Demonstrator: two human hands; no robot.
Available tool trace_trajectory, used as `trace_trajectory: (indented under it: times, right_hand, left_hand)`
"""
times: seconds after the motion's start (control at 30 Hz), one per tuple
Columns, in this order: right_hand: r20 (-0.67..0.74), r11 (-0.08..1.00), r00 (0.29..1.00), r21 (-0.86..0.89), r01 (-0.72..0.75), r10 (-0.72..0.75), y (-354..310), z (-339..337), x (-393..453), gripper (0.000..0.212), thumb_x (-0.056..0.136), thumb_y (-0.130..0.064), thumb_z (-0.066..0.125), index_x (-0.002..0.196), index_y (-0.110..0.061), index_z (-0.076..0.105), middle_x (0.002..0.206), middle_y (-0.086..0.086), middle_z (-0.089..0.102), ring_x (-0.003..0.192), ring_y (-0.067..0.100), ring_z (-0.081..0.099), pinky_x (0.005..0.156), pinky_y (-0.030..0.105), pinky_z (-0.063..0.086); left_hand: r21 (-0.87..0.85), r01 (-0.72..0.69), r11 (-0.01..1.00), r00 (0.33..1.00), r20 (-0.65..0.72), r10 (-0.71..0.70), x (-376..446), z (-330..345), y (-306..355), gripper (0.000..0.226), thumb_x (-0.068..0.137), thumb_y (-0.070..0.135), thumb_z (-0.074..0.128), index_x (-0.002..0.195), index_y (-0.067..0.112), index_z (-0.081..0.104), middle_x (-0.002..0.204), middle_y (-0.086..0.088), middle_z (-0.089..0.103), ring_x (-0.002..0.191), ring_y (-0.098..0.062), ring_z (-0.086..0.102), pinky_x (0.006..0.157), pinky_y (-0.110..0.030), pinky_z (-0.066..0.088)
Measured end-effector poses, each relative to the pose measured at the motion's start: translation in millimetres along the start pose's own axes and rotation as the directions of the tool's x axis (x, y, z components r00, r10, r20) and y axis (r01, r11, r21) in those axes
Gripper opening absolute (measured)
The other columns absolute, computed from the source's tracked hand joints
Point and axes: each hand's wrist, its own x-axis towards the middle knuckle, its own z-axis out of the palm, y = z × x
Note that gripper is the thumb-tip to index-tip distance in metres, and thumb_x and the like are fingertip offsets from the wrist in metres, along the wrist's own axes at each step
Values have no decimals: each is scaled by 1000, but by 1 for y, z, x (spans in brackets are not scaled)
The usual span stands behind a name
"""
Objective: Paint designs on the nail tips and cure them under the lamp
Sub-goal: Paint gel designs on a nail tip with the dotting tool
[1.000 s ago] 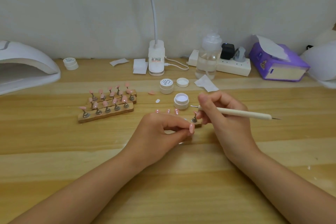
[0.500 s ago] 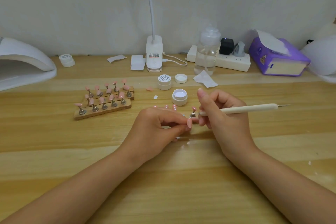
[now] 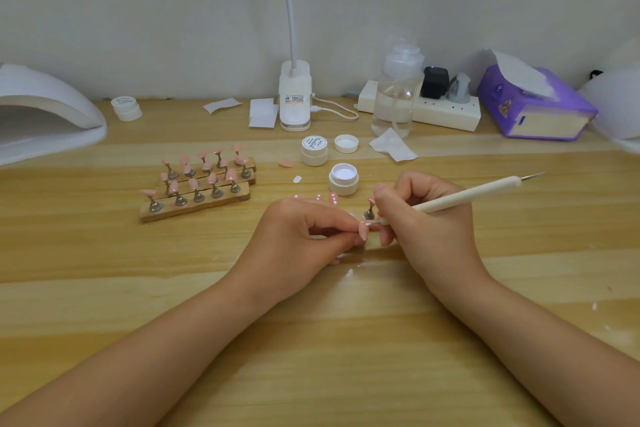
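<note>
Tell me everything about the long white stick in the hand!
The white stick is a thin nail-art pen with a smooth, matte, cream-white handle. A fine metal point sticks out of its far end, aimed up to the right. The right hand grips it near the lower end like a pencil, slanted low over the wooden table. Its working tip reaches toward the left hand's fingertips.

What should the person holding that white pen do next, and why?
Probably touch the pen's near tip down onto the pink nail tip that the left hand pinches. The right hand already aims it there, and the open white pot sits just behind for more paint.
</note>
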Motion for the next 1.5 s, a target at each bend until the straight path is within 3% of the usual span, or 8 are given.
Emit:
trace_trajectory:
  times: [0.87,1.07,1.5]
  right_hand:
    - [25,1000,999,1,-28,28,-3,3,1,38,76,4,56,46,-8,37,34,1,44,33,6,51,41,11,37]
    - [17,999,999,-10,-37,37,-2,2,1,38,75,3,56,45,-11,38,34,2,45,36,9,54,41,12,37]
    - [7,999,999,-21,-35,35,0,2,2,42,75,1,57,42,-17,39,34,2,46,38,13,54,42,13,38]
  left_hand:
    - [26,-17,1000,1000,8,17,1,0,1,24,74,-1,70,77,23,73,63,17,65,57,2,58,53,-18,52]
    - [27,-19,999,1000,9,18,0,-1,2,28,74,-2,70,79,26,72,60,17,65,53,4,57,52,-12,49]
    - [32,-7,999,1000,5,7,0,0,1,25,74,0,71,79,23,74,67,5,69,58,-2,59,53,-16,52]
